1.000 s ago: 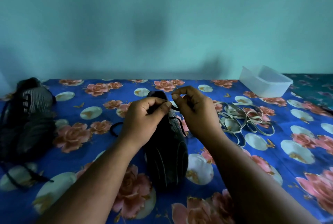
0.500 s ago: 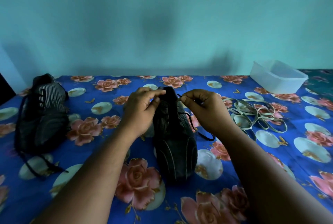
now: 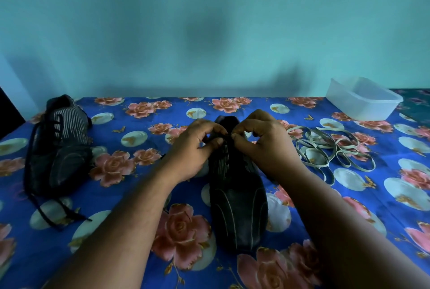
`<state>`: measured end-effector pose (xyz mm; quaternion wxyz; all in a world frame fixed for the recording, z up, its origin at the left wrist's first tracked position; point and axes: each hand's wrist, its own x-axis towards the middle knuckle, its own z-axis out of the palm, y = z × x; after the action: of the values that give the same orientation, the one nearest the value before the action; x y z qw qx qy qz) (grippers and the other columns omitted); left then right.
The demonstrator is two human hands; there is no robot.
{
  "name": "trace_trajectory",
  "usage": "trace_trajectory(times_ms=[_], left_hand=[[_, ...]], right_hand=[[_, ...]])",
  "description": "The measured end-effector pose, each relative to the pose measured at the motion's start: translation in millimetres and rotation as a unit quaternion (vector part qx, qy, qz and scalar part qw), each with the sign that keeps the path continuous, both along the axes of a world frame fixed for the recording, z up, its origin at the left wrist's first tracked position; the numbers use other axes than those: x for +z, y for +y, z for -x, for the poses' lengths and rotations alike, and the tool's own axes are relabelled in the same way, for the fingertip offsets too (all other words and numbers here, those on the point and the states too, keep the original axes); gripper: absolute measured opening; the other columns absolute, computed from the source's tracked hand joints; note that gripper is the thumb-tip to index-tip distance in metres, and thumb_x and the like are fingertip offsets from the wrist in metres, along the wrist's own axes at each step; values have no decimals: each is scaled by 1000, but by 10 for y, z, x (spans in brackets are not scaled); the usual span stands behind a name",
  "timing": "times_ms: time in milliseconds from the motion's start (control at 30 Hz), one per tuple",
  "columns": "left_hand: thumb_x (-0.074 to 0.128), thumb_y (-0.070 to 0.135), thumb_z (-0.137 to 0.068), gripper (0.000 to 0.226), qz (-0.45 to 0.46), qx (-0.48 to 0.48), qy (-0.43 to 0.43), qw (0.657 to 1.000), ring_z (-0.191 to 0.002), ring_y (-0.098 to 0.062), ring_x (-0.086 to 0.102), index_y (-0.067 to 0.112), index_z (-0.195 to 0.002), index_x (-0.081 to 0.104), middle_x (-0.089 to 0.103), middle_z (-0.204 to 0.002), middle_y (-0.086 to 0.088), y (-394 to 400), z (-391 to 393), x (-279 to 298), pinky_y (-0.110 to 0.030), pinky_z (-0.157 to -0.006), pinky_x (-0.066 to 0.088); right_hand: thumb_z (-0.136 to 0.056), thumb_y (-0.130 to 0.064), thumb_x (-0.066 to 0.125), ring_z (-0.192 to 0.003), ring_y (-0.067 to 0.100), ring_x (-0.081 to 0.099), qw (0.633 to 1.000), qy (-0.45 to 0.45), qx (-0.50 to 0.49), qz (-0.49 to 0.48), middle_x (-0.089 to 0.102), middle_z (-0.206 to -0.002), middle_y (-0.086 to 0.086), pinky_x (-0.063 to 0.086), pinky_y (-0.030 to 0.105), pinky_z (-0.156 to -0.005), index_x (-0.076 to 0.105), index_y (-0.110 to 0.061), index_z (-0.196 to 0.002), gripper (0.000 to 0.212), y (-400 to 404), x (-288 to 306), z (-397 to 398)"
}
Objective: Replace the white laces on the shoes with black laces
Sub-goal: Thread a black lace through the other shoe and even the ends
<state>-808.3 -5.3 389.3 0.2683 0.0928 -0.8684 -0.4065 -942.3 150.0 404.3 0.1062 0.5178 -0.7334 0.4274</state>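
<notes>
Shoe [image 3: 235, 198] in the middle of the flowered surface [image 3: 144, 195] is the landmark here, toe toward the person. Both hands work at its upper eyelets: the left hand [image 3: 197, 149] pinches the black lace [image 3: 215, 141] between thumb and forefinger, and the right hand [image 3: 263, 144] has its fingers curled in a pinch on the same lace just across the tongue. Well left of this shoe lies the second shoe [image 3: 60, 146], already carrying black lacing with loose ends trailing. Right of the landmark shoe the white laces [image 3: 325, 149] lie in a loose heap on the cloth.

The risk, as I judge it, is the lace tip slipping from the pinch or missing the eyelet (dark lace on dark shoe in dim light gives little contrast), or uneven pulling leaving one end short.

Far right and behind the shoe sits a clear plastic tub [image 3: 363, 99], seemingly holding nothing.
</notes>
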Motion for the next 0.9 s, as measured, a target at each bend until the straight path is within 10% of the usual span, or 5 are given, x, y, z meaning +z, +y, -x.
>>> trace_trajectory(times_ms=[367,700,900], left_hand=[[65,22,-99,17,-29,-6,9,1000,-85,-11,61,35,-108,71,61,-100,14,-33,-29,-15,-22,-74,46],[81,27,-77,36,-32,11,64,997,-107,-2,70,21,-112,77,75,-114,8,-61,-80,0,-35,-97,58],[82,15,-84,12,90,-4,96,991,-91,-1,70,20,-95,80,75,-107,11,-75,-112,28,-34,-78,59]], right_hand=[[-77,-43,65,-97,23,53,995,14,27,-91,59,-97,-4,41,41,-84,77,-30,-86,20,16,-29,67],[-88,-19,77,-108,26,52,983,-119,116,-78,57,-101,0,43,44,-99,69,-47,-86,30,25,-40,119],[-91,-31,74,-111,26,50,980,-116,130,-96,55,-103,0,42,43,-99,71,-52,-90,22,33,-72,172]])
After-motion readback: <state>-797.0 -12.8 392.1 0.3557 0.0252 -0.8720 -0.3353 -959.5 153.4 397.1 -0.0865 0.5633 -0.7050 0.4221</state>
